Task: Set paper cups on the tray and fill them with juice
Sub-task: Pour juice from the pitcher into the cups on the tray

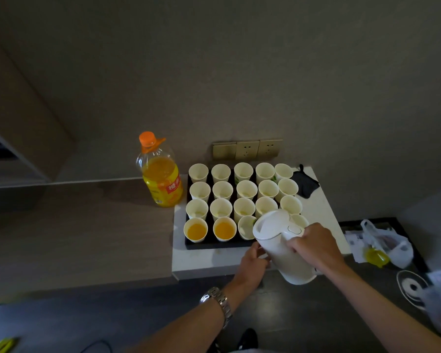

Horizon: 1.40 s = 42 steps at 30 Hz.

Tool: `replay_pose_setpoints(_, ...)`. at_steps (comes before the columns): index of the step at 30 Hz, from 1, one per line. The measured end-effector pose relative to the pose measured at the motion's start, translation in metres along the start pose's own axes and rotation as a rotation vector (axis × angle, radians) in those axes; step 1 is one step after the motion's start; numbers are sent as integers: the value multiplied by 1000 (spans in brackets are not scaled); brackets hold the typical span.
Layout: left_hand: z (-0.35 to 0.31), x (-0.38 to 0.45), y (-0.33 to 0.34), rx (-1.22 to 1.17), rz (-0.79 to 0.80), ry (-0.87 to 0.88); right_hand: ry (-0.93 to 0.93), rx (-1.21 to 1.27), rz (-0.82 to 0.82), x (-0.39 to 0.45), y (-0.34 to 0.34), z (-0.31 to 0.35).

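- Clearly the filling step is in hand: the right hand grips the handle of a white jug, tipped toward the near row of paper cups on the black tray.
- The left hand curls its fingers against the jug's lower side, steadying it.
- Two near-left cups hold juice; the others look empty or barely filled.
- Next, I judge, the spout must centre over the third cup and tip slowly.
- The juice bottle stands just left of the tray.
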State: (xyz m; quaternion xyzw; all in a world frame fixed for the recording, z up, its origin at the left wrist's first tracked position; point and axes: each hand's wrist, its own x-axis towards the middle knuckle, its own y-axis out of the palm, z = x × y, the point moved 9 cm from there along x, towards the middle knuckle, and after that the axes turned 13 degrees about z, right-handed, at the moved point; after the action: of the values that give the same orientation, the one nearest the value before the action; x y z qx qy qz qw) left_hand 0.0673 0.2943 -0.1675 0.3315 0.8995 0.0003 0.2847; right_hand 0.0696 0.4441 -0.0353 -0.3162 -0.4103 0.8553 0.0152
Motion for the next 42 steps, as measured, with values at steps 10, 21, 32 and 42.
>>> replay_pose_setpoints(10,8,1,-1,20,2,-65,36,-66,1,-1,6,9)
replay_pose_setpoints(21,6,2,-3,12,32,-50,86,-89,4,-4,5,13)
replay_pose_setpoints(32,7,3,-1,61,31,-61,86,-35,9,-8,5,8)
replay_pose_setpoints(42,-9,-6,0,30,-114,20,-46,23,42,1,3,-3)
